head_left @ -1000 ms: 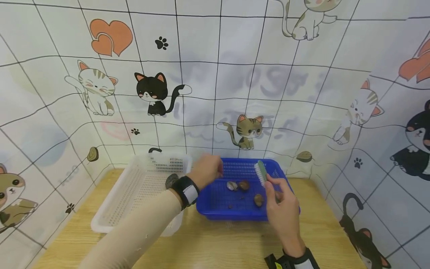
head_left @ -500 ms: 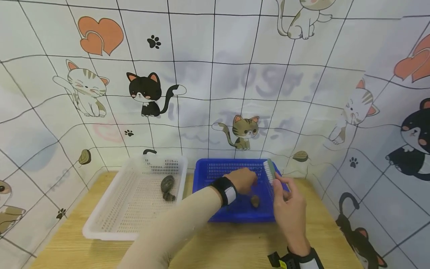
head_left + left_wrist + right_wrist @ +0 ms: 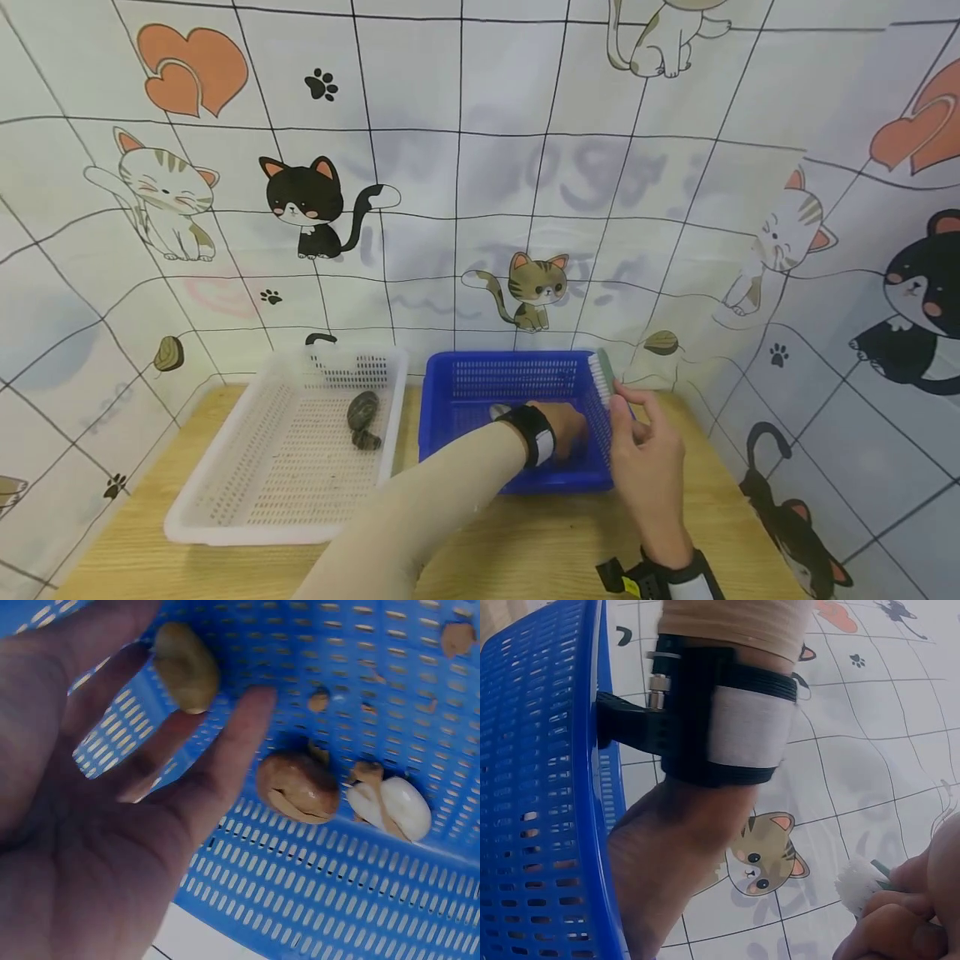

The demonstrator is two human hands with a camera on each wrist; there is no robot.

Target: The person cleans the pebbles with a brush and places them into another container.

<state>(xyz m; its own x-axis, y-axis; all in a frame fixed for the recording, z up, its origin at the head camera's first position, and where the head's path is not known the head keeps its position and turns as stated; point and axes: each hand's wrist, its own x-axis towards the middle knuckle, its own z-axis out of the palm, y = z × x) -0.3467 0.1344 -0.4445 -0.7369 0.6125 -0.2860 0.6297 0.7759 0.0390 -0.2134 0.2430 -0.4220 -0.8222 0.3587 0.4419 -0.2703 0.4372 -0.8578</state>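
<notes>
My left hand [image 3: 561, 427] reaches down into the blue basket [image 3: 510, 357]. In the left wrist view its fingers are spread, with a smooth tan-brown lump [image 3: 187, 667], like a shell or stone, between thumb and fingers. A glossy brown rounded shell [image 3: 298, 787] with a slit lies beside the fingertips, and a white shell [image 3: 401, 808] with a brown band lies farther right. My right hand [image 3: 648, 475] pinches a small green-backed brush [image 3: 603, 375] with white bristles, held upright at the basket's right side.
A white basket [image 3: 225, 537] stands left of the blue one, holding a dark striped shell-like piece [image 3: 363, 411] and a smaller one [image 3: 366, 440]. Brown crumbs [image 3: 318, 700] lie on the blue basket's floor. Both baskets sit on a wooden table [image 3: 525, 542] before a cat-patterned wall covering [image 3: 420, 167].
My left hand has moved right from between the two baskets and down into the blue basket. My right hand, still holding the brush, has shifted slightly right. The view has turned a little.
</notes>
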